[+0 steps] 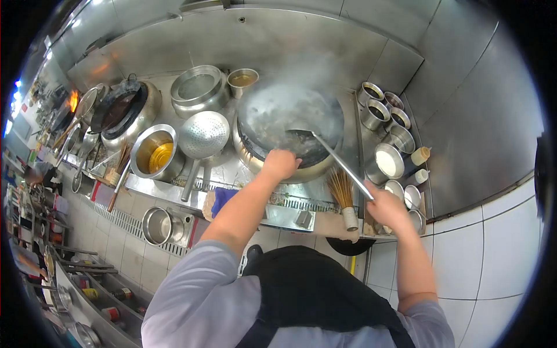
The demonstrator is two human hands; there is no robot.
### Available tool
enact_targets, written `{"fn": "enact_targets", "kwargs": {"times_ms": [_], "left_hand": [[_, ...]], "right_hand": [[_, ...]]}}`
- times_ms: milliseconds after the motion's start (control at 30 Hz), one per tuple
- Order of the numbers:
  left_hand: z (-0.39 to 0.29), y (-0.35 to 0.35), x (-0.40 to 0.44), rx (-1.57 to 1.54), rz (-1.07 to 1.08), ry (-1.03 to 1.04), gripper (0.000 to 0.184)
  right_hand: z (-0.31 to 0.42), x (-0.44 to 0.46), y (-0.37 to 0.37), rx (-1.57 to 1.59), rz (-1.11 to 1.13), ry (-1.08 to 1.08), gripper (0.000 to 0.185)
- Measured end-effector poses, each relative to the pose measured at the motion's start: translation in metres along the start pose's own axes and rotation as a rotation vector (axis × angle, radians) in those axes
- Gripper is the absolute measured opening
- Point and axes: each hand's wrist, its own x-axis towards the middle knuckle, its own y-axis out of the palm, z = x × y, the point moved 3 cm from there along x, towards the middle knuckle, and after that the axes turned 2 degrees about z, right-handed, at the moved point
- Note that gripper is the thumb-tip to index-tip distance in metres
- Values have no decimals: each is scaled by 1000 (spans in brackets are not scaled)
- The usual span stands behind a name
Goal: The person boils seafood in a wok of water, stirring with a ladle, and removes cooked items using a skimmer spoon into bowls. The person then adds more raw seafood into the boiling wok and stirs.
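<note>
The left hand is clenched at the near edge of the hazy wok, which lies just beyond it, seemingly to steady it, though the exact hold is hidden. The right hand grasps the ladle far back on its handle, probably to stay clear of the heat, with the ladle's head in the wok. Seasoning pots stand just beyond the right hand, likely for a short reach; a brush is near its left.

The steel stove carries wok, pots and brush.
</note>
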Motion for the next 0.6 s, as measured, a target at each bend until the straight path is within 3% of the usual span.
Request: {"fn": "enact_targets", "kwargs": {"times_ms": [167,300,367,400,467,600], "left_hand": [[2,3,-3,-1,-59,53,38],[1,1,-4,-17,-17,20,38],[3,4,-7,-84,-139,33,28],[2,-2,-13,-81,-138,31,28],[-4,-36,-42,-253,-505,188,19],[4,-48,-113,-376,-450,167,20]], "right_hand": [[27,46,58,-91,39,119,59],[31,48,60,237,-85,112,57],[29,57,50,474,-204,132,53],[34,62,32,493,-133,238,52],[18,87,25,491,-244,164,53],[-3,142,31,532,-359,93,55]]}}
